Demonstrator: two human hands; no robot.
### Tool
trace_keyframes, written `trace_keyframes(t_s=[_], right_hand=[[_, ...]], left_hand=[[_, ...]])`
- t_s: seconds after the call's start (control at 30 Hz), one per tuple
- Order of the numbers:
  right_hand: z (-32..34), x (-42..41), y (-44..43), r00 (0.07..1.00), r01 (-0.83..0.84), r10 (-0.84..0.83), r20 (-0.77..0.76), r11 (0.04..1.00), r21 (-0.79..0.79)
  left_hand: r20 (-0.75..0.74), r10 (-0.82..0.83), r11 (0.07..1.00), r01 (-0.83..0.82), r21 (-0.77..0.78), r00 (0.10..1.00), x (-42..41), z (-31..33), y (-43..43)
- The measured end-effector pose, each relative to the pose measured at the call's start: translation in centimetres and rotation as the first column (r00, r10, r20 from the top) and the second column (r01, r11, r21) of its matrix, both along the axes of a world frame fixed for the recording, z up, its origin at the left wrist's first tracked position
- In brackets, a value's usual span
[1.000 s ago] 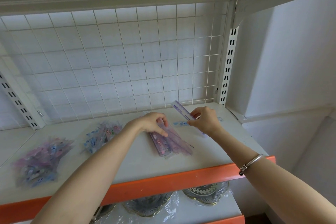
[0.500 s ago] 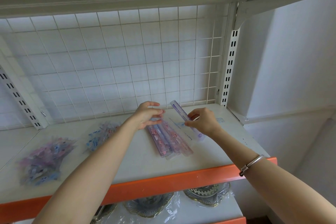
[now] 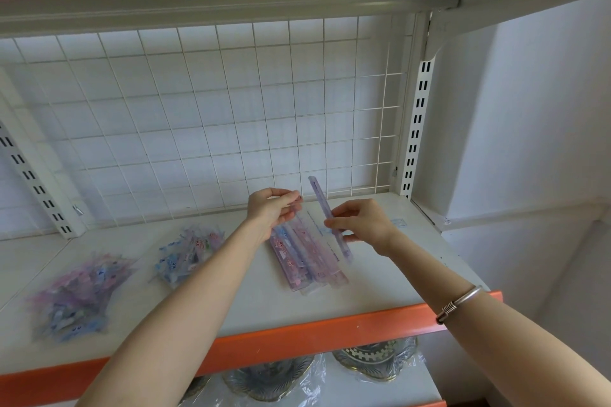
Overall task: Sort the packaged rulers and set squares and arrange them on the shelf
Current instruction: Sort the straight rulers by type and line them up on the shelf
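Fingers of the right hand [image 3: 363, 225] pinch a purple ruler [image 3: 319, 198] at mid-length, its long axis tilting up toward frame centre. The ruler stack [image 3: 310, 261] lies parallel just lower-left on the shelf [image 3: 380, 294], and the left hand [image 3: 271, 211] pinches its far end.

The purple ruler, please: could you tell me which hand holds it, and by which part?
The right hand pinches the purple ruler near its middle, far end raised. The left hand pinches the far end of the pink ruler packs.
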State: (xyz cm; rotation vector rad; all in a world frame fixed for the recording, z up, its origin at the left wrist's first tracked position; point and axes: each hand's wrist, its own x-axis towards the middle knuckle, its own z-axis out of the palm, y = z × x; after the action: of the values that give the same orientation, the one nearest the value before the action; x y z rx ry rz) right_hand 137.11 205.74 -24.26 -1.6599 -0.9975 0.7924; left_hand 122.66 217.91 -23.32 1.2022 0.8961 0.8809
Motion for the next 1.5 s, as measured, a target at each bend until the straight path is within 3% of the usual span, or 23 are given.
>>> trace_keyframes(t_s=[0.1,0.33,0.4,0.47,0.6,0.73,0.83,1.0,1.13,1.4,1.5], right_hand=[[0.3,-0.2,0.1,0.999,-0.016,0.014,-0.048,0.999,-0.041],[-0.1,-0.1,0.4,0.999,0.009,-0.011,-0.041,0.998,-0.069],[-0.4,0.0,0.6,0.999,0.041,-0.040,0.016,0.999,-0.036],[-0.6,0.4,0.7,0.976,0.099,-0.102,0.193,0.995,0.027],[-0.7,1.3,0.2,0.868,0.052,-0.130,0.479,0.984,0.172],[-1.0,2.0,-0.2,0.670,-0.169,-0.046,0.741,0.962,0.213],[-1.3,1.6,-0.3,0.531,-0.345,0.005,0.847,0.915,0.211],[-1.6,0.2,0.0,0.389,-0.496,0.045,0.920,0.852,0.168],[-2.0,-0.4,0.3,0.296,-0.568,-0.027,0.955,0.799,0.199],[-2.6,-0.9,0.6,0.162,-0.613,-0.124,0.979,0.764,0.199],[-2.6,-1.0,0.4,0.166,-0.598,-0.134,0.977,0.774,0.208]], left_hand=[[-0.012,-0.005,1.000,0.005,0.010,1.000,0.3,0.0,-0.3],[0.031,-0.051,0.991,0.054,-0.125,0.998,1.1,-0.4,-0.6],[0.020,-0.038,0.991,0.040,-0.125,0.999,1.2,-0.4,-0.5],[0.011,-0.028,0.994,0.029,-0.110,1.000,1.0,-0.3,-0.3],[-0.026,-0.045,0.995,0.042,-0.085,0.999,0.6,0.1,0.3],[-0.075,-0.087,0.995,0.083,-0.052,0.993,0.5,0.4,0.6],[-0.102,-0.136,0.990,0.133,-0.034,0.985,0.7,0.6,0.3],[-0.162,-0.203,0.979,0.200,-0.036,0.966,1.2,0.5,-0.1],[-0.155,-0.277,0.959,0.263,-0.100,0.948,1.8,0.5,-0.3],[-0.217,-0.446,0.891,0.409,-0.196,0.868,2.5,0.7,-1.1],[-0.248,-0.512,0.855,0.459,-0.241,0.822,2.9,0.8,-1.6]])
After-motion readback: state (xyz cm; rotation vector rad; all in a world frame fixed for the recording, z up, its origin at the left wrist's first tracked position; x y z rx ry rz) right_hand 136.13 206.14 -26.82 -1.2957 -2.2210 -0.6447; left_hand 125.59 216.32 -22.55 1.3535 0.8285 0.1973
